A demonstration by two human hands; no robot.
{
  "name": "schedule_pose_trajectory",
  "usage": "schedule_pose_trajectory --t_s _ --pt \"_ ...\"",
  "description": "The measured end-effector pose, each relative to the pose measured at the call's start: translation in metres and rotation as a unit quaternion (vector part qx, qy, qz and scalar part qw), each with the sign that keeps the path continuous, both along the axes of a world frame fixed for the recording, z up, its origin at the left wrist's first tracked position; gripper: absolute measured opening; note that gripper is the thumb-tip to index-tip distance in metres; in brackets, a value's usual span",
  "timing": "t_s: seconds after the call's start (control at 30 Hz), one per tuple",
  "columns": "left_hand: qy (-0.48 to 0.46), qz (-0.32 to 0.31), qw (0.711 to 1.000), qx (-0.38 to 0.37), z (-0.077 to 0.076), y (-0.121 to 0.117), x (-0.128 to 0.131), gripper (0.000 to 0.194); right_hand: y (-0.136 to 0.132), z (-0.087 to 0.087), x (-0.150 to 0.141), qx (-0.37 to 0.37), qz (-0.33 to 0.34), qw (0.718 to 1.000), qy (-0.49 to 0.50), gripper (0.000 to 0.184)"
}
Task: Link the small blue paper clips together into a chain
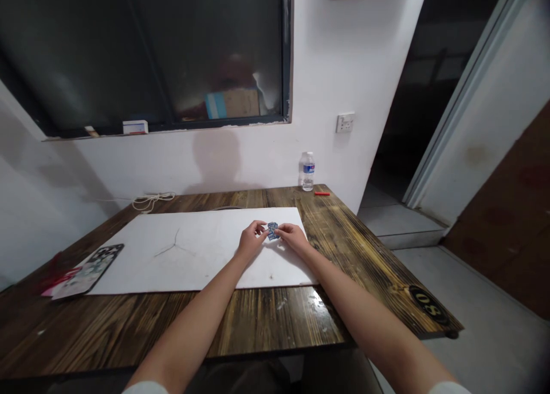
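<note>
Between both hands, above the right part of a white board [206, 268], is a small flat blue-grey piece [272, 230] with dark and pale patterning. Its exact kind is too small to make out. My left hand [252, 237] pinches its left side with thumb and fingers. On the opposite side, my right hand [293, 237] grips it by the edge. Thin dark lines [175, 245] branch from one point on the left half of the board; whether they are drawn or lying there I cannot tell.
The board rests on a brown wooden table [356, 256]. At its left edge lies a dark-rimmed patterned item [92, 271] over red and pink material. A water bottle [308, 172], a red stick-like object [322, 193] and a coiled white cable [152, 199] are along the back.
</note>
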State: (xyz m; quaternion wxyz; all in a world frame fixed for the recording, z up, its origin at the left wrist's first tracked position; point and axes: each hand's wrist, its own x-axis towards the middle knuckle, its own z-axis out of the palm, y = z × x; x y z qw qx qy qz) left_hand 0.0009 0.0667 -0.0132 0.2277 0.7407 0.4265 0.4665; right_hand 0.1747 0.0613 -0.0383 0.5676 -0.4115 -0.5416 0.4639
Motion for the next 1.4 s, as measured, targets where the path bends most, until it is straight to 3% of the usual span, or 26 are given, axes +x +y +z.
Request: schedule_pose_trajectory --t_s 0.23,0.57,0.8,0.93,1.07,1.17,1.23,1.4 --pt "-0.023 0.029 0.999 -0.025 0.005 -0.004 0.0 0.03 -0.005 0.003 -0.001 0.011 0.018 1.0 -0.018 0.03" --pt "-0.067 0.004 0.997 -0.041 0.004 -0.005 0.002 0.029 -0.004 0.001 0.0 0.01 0.007 0.999 -0.036 0.028" --pt "-0.101 0.122 0.984 -0.081 -0.002 0.004 -0.005 0.027 -0.002 0.003 -0.001 0.002 -0.013 1.0 0.016 0.029" --pt "-0.099 0.157 0.978 -0.095 -0.004 0.008 -0.008 0.028 -0.001 0.002 -0.001 -0.004 -0.019 1.0 0.022 0.031" --pt "-0.051 0.218 0.97 -0.095 -0.001 0.006 -0.014 0.025 0.001 0.0 -0.001 -0.007 -0.025 0.999 0.029 0.032" --pt "0.025 0.318 0.942 -0.1 0.006 0.005 -0.024 0.024 0.001 0.0 0.0 -0.008 -0.024 0.999 0.035 0.032" --pt "0.086 0.353 0.924 -0.117 0.011 0.008 -0.032 0.023 0.001 0.0 0.0 -0.009 -0.026 0.999 0.036 0.032" --pt "0.244 0.248 0.917 -0.194 0.018 0.017 -0.047 0.021 0.001 0.001 0.0 -0.008 -0.028 0.999 0.035 0.033"
